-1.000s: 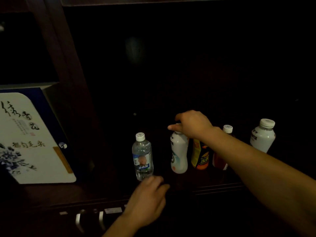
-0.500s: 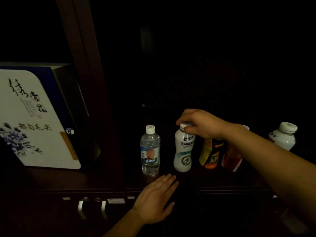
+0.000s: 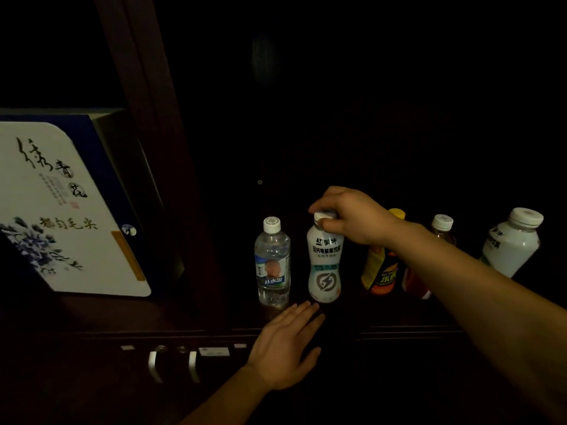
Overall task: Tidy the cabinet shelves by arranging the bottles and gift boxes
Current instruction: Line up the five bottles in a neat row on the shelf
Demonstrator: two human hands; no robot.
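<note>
Head view only, dim cabinet interior; right hand (image 3: pixel 352 217) reaches in from the right, fingers (image 3: pixel 325 221) pinched together around the cap of the white electrolyte drink bottle (image 3: pixel 324 265), which stands upright on the shelf (image 3: pixel 196 314); top grip makes sense, it clears the neighbours and lets the bottle be twisted or nudged without tipping; label faces out, so my read is the grip is there to square the label to the front; left hand (image 3: pixel 288 342) lies flat at the shelf's front edge, fingers apart and extended, holding nothing, tips just short of the bottle bases; likely bracing or ready to catch a wobble; clear water bottle (image 3: pixel 272 262) stands just beside the white one on its left, a narrow gap between, not touching as far as I can tell; to the right the row runs on: yellow-labelled bottle (image 3: pixel 380 271) partly behind the forearm, a red-labelled bottle with white cap (image 3: pixel 441 223) mostly hidden, then a wider white-capped bottle (image 3: pixel 511 243) well apart at the far right, appearing tilted, though lens distortion may explain that; gift box (image 3: pixel 70 210), white face with calligraphy and blue flowers, sits in the left compartment beyond the wooden divider (image 3: pixel 159 148), leaning back; bottles grouped right, box left; spacing at the right end looks unfinished.
</note>
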